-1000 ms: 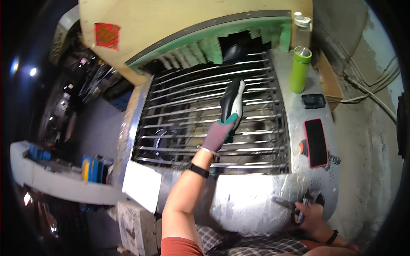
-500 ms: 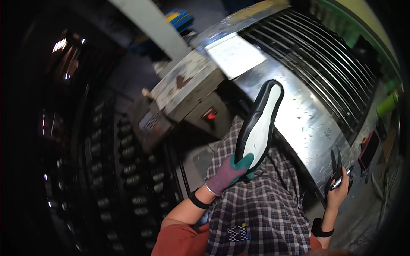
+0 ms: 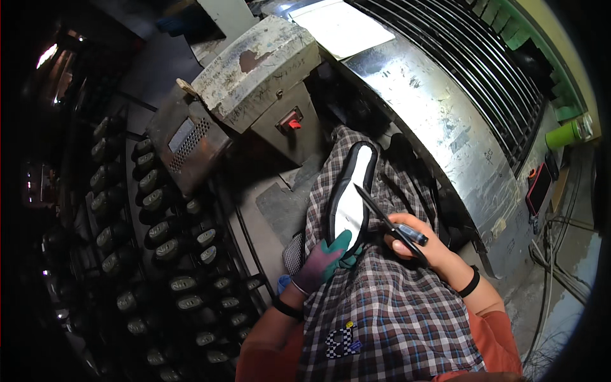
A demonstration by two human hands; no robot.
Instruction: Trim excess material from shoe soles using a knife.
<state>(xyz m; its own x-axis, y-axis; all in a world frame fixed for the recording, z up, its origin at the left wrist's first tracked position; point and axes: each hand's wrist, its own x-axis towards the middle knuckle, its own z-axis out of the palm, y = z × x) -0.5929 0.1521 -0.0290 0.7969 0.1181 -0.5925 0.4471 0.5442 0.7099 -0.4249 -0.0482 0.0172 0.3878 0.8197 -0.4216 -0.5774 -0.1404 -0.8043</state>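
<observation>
My left hand (image 3: 326, 262), in a purple and green work glove, grips the near end of a black shoe upper (image 3: 335, 210) with its white underside (image 3: 352, 202) turned up. The shoe upper lies lengthwise over my plaid apron. My bare right hand (image 3: 417, 240) is closed round black scissors (image 3: 377, 210), whose blades look together. Their tip is at the right edge of the white underside; I cannot tell whether it touches. A pen-like tool (image 3: 412, 233), clear and dark, is also held in the right hand, across the scissors.
Ahead to the right runs a metal bench (image 3: 445, 118) with a rod rack (image 3: 458, 63) and white paper (image 3: 342, 27). A worn machine housing (image 3: 258, 70) with a red switch (image 3: 294, 125) stands left of centre. Black shoes (image 3: 167, 249) fill racks at left. A phone (image 3: 539, 189) and green bottle (image 3: 568, 132) are at right.
My right hand has come from the bench's right end to the shoe upper, bringing the scissors and pen-like tool; the scissor blades have closed. My left hand has lowered the shoe upper toward my lap.
</observation>
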